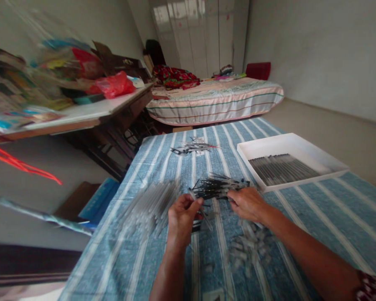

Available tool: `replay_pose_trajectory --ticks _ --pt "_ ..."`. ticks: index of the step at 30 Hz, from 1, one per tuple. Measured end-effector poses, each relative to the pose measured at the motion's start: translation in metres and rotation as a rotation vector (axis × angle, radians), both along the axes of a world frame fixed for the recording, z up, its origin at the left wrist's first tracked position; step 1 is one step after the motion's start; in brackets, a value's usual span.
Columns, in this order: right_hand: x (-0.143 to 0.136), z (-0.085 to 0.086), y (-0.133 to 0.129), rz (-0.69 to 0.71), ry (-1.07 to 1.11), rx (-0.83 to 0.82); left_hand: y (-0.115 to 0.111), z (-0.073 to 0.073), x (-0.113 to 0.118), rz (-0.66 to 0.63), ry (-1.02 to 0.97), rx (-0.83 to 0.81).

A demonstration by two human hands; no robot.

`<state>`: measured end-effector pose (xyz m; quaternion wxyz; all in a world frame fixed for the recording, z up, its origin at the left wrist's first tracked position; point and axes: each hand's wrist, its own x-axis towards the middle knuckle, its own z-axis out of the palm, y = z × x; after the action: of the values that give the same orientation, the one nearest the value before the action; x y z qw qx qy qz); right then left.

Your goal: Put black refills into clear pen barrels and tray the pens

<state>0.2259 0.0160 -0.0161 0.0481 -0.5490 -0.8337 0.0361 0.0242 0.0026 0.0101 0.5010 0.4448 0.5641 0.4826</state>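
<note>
My left hand [184, 213] is closed in a pinch around a thin, clear tube [207, 219], near the middle of the striped cloth. My right hand [245, 203] has its fingers together at the right end of a pile of thin black rods [217, 186]; what lies between the fingertips is too small to make out. Left of my left hand lies a pile of translucent tubes [153, 202]. Small clear pieces [252, 246] are heaped below my right hand, somewhat blurred.
An open white box [260, 180] at the right holds a row of dark-tipped grey sticks [282, 167]. More thin pieces [196, 147] lie farther back on the table [155, 154]. A cluttered side table [113, 104] stands at the left, and a bed [219, 102] behind.
</note>
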Motion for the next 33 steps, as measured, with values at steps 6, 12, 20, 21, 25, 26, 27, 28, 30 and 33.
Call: replay_pose_trajectory --ticks 6,12,20,21,25,26,27,28,30,33 --pt "-0.003 -0.001 -0.003 -0.021 0.661 -0.163 0.000 0.004 -0.003 0.075 -0.215 -0.014" --pt "-0.015 0.001 -0.011 0.015 1.071 -0.542 -0.002 0.000 -0.001 0.039 -0.274 -0.047" --pt "-0.027 0.000 -0.018 0.062 0.374 -0.229 -0.001 -0.001 0.000 0.105 -0.248 -0.054" --pt "-0.029 0.001 -0.020 0.077 0.265 -0.185 -0.001 -0.001 0.000 0.104 -0.245 -0.048" --pt "-0.035 0.005 -0.026 0.163 -0.021 -0.085 0.000 -0.003 0.000 0.110 -0.244 -0.042" --pt "-0.037 0.006 -0.027 0.181 -0.053 -0.070 0.000 -0.003 0.000 0.112 -0.247 -0.044" --pt "-0.038 0.007 -0.028 0.195 -0.071 -0.058 0.000 -0.003 0.000 0.113 -0.253 -0.046" --pt "-0.040 0.008 -0.028 0.204 -0.082 -0.050 0.000 -0.003 0.000 0.114 -0.260 -0.046" --pt "-0.041 0.008 -0.027 0.214 -0.090 -0.037 0.000 -0.002 0.000 0.112 -0.283 -0.040" --pt "-0.040 0.006 -0.024 0.207 -0.054 -0.014 0.000 -0.002 -0.002 0.116 -0.338 -0.028"
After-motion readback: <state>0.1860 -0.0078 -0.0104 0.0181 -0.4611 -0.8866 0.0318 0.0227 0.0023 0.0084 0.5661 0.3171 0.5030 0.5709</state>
